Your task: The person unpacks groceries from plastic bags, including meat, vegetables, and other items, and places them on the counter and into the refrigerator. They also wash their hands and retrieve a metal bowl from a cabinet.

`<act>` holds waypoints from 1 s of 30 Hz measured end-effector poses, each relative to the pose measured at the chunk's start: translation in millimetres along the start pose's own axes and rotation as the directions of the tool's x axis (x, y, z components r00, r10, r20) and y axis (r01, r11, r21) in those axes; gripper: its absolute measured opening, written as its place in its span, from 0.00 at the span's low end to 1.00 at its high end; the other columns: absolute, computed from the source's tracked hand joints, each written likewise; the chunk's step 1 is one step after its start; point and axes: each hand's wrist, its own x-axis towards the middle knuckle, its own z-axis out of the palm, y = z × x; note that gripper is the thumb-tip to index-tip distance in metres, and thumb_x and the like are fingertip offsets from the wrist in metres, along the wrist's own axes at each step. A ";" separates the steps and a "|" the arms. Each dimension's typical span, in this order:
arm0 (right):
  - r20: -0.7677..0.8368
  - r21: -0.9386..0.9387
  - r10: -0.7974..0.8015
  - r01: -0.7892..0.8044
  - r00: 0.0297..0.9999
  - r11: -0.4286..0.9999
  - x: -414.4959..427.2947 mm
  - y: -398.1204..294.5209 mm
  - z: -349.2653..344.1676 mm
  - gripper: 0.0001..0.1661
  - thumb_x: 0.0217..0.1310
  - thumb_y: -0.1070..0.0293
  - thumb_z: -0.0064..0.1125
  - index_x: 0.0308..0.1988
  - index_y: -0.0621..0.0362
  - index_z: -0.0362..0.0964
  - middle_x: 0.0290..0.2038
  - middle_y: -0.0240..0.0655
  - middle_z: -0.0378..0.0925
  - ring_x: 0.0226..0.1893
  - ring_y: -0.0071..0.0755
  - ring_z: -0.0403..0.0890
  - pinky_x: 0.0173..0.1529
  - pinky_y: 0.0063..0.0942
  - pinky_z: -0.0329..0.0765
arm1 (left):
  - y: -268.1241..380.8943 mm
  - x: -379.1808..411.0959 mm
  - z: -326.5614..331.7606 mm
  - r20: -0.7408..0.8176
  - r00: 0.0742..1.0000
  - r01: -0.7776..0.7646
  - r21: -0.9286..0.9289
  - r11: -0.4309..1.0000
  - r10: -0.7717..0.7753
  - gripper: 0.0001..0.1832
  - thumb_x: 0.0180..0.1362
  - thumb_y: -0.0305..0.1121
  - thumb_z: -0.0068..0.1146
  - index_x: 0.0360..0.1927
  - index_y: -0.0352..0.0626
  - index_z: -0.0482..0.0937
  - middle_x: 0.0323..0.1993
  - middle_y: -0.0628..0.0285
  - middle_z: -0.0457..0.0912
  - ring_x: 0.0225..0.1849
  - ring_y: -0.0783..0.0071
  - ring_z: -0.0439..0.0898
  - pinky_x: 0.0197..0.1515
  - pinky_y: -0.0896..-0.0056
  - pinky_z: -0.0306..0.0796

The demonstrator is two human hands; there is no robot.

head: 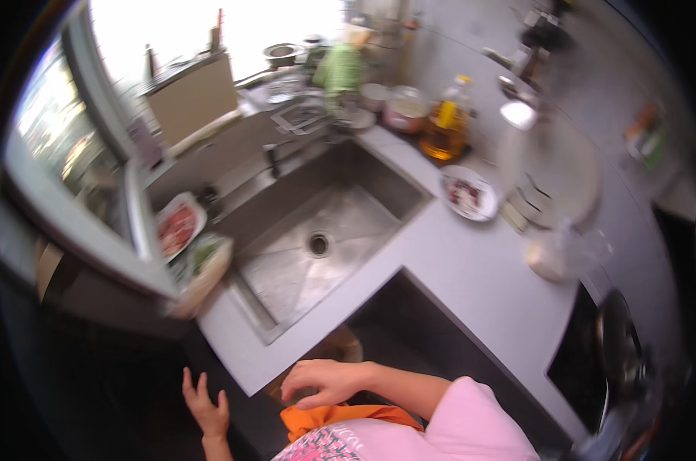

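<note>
My left hand (pixel 206 408) is raised at the lower left, its fingers spread and nothing in it. In front of my body, my right hand (pixel 319 381) is bent loosely at the wrist just above an orange cloth (pixel 348 416) at my waist. Its thumb stands apart from the fingers and no held thing shows. Before me a stainless steel sink (pixel 348 230) with a round drain (pixel 319 244) is set into a pale countertop (pixel 440 259). Left of the sink sit a white tray of raw meat (pixel 178 229) and a plastic bag with greens (pixel 207 262).
An open window sash (pixel 135 213) juts in at the left. Right of the sink stand an oil bottle (pixel 445 129), a plate with reddish food pieces (pixel 469 194), a large round pale board (pixel 549 167) and a plastic bag (pixel 558 256). A pan (pixel 619 334) rests by the dark cooktop.
</note>
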 end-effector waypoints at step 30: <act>0.252 0.551 0.404 -0.474 0.879 0.687 517.3 14.8 462.6 0.28 0.69 0.48 0.44 0.56 0.59 0.68 0.53 0.33 0.73 0.53 0.29 0.71 0.55 0.30 0.69 | -219.5 -288.2 -282.4 -0.767 0.630 0.738 0.540 0.405 -0.125 0.14 0.57 0.37 0.51 0.43 0.45 0.81 0.57 0.52 0.73 0.62 0.54 0.66 0.68 0.41 0.45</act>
